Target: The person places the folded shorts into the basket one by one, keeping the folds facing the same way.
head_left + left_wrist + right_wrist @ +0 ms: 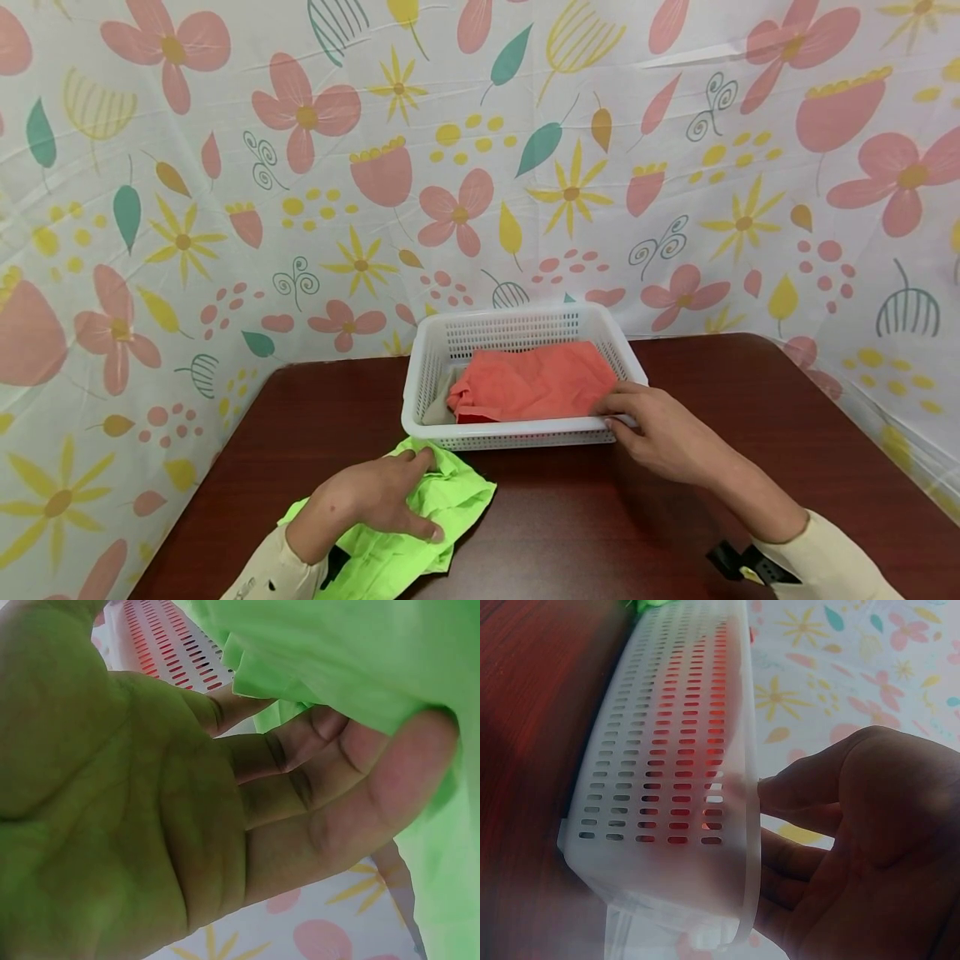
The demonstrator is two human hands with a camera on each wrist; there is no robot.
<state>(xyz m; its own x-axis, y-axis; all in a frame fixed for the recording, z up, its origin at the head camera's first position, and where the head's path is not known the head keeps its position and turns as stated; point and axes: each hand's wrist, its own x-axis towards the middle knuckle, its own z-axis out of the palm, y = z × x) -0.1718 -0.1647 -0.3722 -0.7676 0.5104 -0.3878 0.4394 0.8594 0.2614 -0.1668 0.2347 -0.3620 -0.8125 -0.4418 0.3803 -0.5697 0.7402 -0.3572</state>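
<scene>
A white plastic basket with slotted walls stands on the table. Inside it lies a folded coral-red cloth, with a greyish-beige cloth partly covered at its left. My right hand grips the basket's front right corner, thumb outside and fingers over the rim; in the right wrist view the thumb presses the rim. A crumpled bright green cloth lies in front of the basket to the left. On top of it rests my left hand, thumb spread away, its fingertips touching the fabric in the left wrist view.
The dark red-brown table extends around the basket on both sides. A white curtain printed with flowers and leaves hangs close behind the table and along both sides. The green cloth's upper end meets the basket's front left corner.
</scene>
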